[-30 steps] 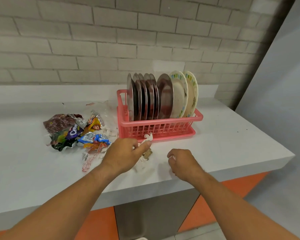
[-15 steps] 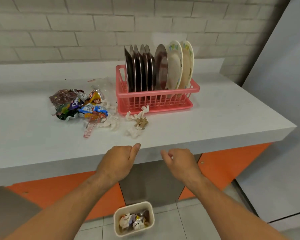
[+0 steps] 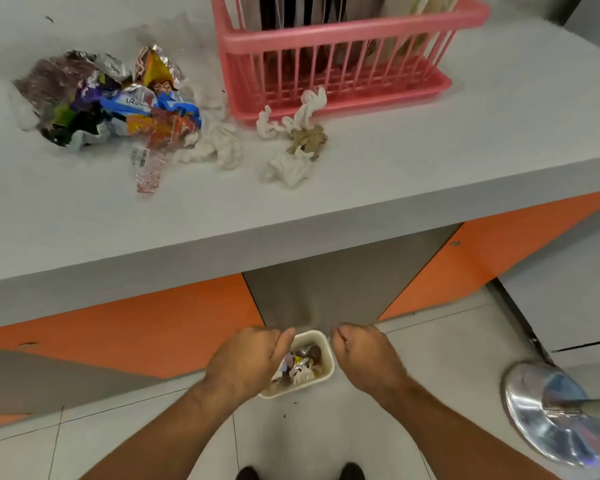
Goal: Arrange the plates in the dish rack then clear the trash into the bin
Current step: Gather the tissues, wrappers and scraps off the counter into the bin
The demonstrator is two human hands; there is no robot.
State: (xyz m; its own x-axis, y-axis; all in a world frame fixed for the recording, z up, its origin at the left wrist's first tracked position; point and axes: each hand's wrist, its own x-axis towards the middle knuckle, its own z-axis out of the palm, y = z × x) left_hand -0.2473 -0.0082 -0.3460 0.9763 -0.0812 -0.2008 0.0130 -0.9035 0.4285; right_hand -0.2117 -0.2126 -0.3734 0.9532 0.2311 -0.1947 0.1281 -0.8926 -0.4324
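The pink dish rack [image 3: 343,32] stands on the counter with several plates [image 3: 284,10] upright in it, their tops cut off by the frame. Trash lies in front of it and to its left: a heap of coloured wrappers [image 3: 111,102], crumpled white tissues [image 3: 219,147] and a brown paper wad [image 3: 309,138]. On the floor below sits a small white bin [image 3: 330,362] with wrappers inside. My left hand [image 3: 250,358] and right hand [image 3: 368,358] hover over the bin's two sides, fingers curled under. I see nothing held in either.
The grey counter [image 3: 430,161] overhangs orange and grey cabinet fronts [image 3: 118,323]. A shiny metal base [image 3: 551,410] stands on the tiled floor at the right. My shoe tips [image 3: 246,474] show at the bottom edge.
Both hands have dropped from the counter's front edge down to just above the bin. The view has tilted downward with them. The trash on the counter has stayed in place.
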